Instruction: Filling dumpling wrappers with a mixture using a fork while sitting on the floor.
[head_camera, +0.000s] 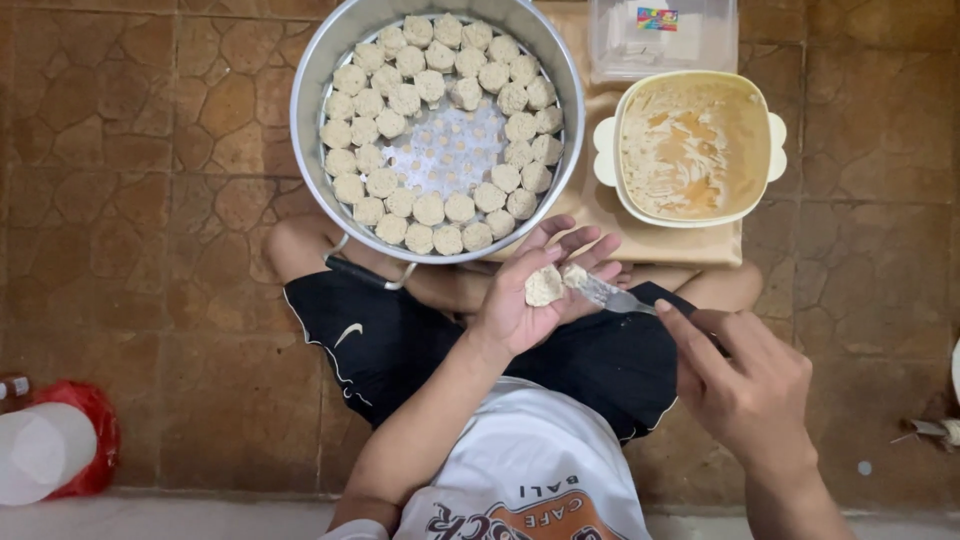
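Observation:
My left hand (530, 290) is held palm up over my lap, cradling a small pale dumpling (544, 286) in its fingers. My right hand (745, 385) grips the dark handle of a metal spoon (608, 293), whose tip carries filling and touches the dumpling. In front of my knees stands a round metal steamer pan (310, 90) with several shaped dumplings (400, 100) ringed on its perforated tray; the tray's middle is bare. To the right of the pan sits a cream bowl (765, 110) smeared with pale filling.
The bowl rests on a tan cloth (640, 240). A clear plastic container (660, 35) stands behind the bowl. A red and white object (50, 450) lies at the lower left on the brown stone-pattern floor (120, 200). I sit cross-legged in black shorts.

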